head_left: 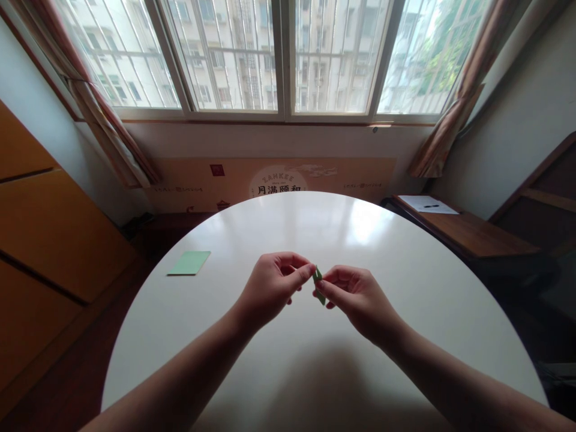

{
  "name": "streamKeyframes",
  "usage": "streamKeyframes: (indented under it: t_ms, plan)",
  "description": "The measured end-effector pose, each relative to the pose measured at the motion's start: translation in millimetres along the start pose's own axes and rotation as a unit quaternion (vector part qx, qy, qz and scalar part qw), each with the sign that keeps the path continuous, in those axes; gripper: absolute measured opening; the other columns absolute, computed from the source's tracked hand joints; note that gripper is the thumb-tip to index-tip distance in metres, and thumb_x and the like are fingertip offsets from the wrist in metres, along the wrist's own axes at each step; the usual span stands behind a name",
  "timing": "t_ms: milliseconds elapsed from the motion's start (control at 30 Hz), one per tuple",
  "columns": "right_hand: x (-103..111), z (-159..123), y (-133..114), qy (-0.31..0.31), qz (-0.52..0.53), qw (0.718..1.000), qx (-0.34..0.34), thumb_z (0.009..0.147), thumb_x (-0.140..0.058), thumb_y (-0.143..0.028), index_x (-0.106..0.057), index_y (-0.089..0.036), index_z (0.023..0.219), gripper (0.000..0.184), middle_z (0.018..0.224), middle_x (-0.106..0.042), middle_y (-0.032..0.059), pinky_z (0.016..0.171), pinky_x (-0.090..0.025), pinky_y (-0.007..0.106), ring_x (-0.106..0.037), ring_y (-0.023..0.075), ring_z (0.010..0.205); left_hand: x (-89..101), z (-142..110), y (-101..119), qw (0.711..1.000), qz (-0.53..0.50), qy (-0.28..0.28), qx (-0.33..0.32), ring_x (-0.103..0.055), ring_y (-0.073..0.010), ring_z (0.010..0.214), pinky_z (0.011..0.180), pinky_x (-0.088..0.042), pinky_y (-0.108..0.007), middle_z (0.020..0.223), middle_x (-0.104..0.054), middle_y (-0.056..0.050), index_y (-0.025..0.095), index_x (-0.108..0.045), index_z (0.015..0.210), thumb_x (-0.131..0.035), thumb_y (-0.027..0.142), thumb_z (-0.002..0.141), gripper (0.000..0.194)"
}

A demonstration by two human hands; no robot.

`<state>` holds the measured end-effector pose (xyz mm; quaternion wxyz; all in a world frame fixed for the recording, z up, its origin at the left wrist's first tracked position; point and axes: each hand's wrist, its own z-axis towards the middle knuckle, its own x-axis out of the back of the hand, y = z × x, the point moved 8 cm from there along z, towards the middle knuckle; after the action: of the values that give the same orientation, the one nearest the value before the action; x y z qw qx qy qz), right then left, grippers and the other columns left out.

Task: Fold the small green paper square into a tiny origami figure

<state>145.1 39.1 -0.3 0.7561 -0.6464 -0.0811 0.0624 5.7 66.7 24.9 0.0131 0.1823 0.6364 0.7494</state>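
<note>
A small piece of folded green paper [320,295] is held up between my two hands above the white table. My left hand [275,282] pinches its upper end between thumb and forefinger. With thumb and fingers closed, my right hand [353,288] grips the paper from the other side, lower down. The fingers cover part of the paper, so its exact folded shape cannot be made out. Off to the left, apart from both hands, a stack of light green square paper [189,263] lies flat on the tabletop.
The round white table [180,336] has a glossy, reflecting top. To the right stands a wooden side table [490,234] bearing a white sheet [416,204] and a dark pen [431,206]. A printed panel [238,174] stands below the window; an orange-brown cabinet [54,222] is at left.
</note>
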Motion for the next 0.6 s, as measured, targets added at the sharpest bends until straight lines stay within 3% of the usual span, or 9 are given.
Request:
streamKeyframes:
  t_ms: [267, 500, 600]
  plan:
    - [-6.1, 1.9, 2.7, -0.022, 0.018, 1.0, -0.003, 0.081, -0.077, -0.039, -0.072, -0.014, 0.075, 0.026, 0.072, -0.072, 0.0074, 0.059, -0.047, 0.029, -0.061, 0.0177, 0.066, -0.4, -1.3, 5.1, 1.0, 0.008, 0.0, -0.029, -0.053, -0.0103, 0.05, 0.038, -0.042, -0.016, 0.057, -0.06, 0.0, 0.013, -0.069, 0.078, -0.068, 0.028, 0.081, 0.015]
    - [2.6, 5.0, 15.2, 0.007, 0.114, 0.99, -0.078, 0.078, -0.078, -0.041, -0.075, -0.015, 0.078, 0.026, 0.078, -0.07, 0.007, 0.061, -0.052, 0.028, -0.063, 0.0186, 0.075, 3.5, 1.7, -0.3, 0.999, -0.026, 0.017, -0.021, -0.057, -0.0124, 0.057, 0.037, -0.043, -0.016, 0.066, -0.064, -0.003, 0.013, -0.071, 0.088, -0.066, 0.041, 0.086, 0.029]
    - [6.2, 5.3, 19.9, 0.025, 0.159, 0.981, -0.107, 0.075, -0.081, -0.04, -0.075, -0.015, 0.075, 0.025, 0.074, -0.065, 0.0047, 0.06, -0.052, 0.026, -0.058, 0.0163, 0.074, 6.6, 2.4, 1.5, 0.998, 0.001, 0.037, -0.048, -0.057, -0.0125, 0.057, 0.038, -0.044, -0.017, 0.068, -0.066, -0.003, 0.013, -0.072, 0.091, -0.07, 0.036, 0.084, 0.024]
